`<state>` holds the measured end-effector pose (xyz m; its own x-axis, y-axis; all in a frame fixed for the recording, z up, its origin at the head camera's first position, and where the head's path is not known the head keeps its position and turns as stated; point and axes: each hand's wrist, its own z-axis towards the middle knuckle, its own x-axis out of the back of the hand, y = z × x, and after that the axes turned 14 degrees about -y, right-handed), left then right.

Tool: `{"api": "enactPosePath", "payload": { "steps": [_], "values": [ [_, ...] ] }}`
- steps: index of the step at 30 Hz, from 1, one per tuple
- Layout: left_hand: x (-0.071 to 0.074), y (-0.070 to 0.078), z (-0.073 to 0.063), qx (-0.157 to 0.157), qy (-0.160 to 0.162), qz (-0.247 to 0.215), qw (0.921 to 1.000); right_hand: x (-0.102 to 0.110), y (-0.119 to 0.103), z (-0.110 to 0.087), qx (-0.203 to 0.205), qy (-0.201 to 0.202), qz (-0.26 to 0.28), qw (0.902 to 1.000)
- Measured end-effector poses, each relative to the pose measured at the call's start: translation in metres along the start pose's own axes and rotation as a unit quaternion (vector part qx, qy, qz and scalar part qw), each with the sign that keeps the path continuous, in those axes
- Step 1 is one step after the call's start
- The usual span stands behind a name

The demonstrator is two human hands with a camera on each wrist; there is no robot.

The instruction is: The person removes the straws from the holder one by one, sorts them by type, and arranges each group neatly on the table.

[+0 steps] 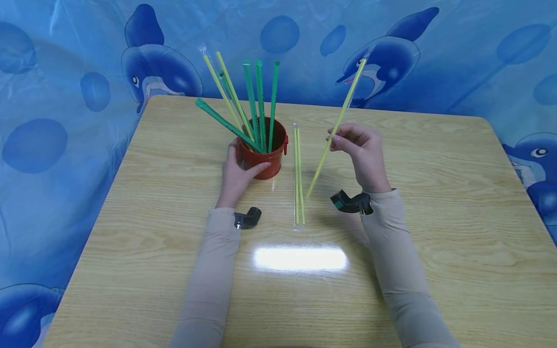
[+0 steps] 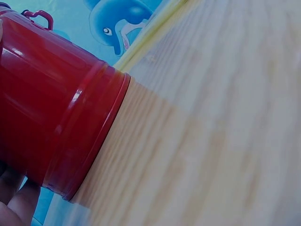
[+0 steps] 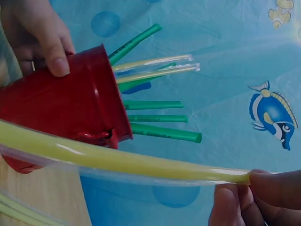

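Observation:
My left hand (image 1: 238, 175) grips the side of a small red metal bucket (image 1: 272, 164), thumb across its front and fingers behind. Several straws in green wrappers (image 1: 250, 92) and two yellow straws in clear wrappers (image 1: 214, 72) stand in the bucket, fanning out over its rim. My right hand (image 1: 359, 153) pinches another yellow straw (image 1: 319, 166) between thumb and fingers, slanted in the air to the right of the bucket. In the right wrist view this wrapped yellow straw (image 3: 117, 161) crosses in front of the bucket (image 3: 61, 99).
Two wrapped yellow straws (image 1: 299, 188) lie side by side on the wooden table (image 1: 270, 299), between the bucket and my right hand. A blue sheet with dolphin pictures (image 1: 243, 24) hangs behind the table. A black band with a camera (image 1: 351, 202) is on each wrist.

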<state>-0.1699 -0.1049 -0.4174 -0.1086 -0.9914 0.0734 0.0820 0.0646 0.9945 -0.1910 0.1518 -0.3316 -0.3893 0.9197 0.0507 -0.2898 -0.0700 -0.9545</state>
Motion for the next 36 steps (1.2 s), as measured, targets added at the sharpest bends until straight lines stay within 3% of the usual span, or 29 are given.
{"api": "enactPosePath", "payload": {
  "steps": [8, 15, 36],
  "values": [
    [0.000, -0.002, 0.000, -0.007, 0.001, -0.003, 1.0000, 0.004, 0.016, -0.004, -0.094, -0.054, 0.007, 0.9941],
    [0.000, -0.002, 0.001, -0.003, 0.000, 0.003, 1.0000, 0.007, 0.037, 0.000, -0.181, -0.093, 0.005, 0.9790],
    [-0.001, 0.000, 0.001, 0.006, -0.003, -0.010, 0.9999, 0.006, 0.084, -0.001, -0.279, -0.078, 0.085, 0.9533]
  ]
}}
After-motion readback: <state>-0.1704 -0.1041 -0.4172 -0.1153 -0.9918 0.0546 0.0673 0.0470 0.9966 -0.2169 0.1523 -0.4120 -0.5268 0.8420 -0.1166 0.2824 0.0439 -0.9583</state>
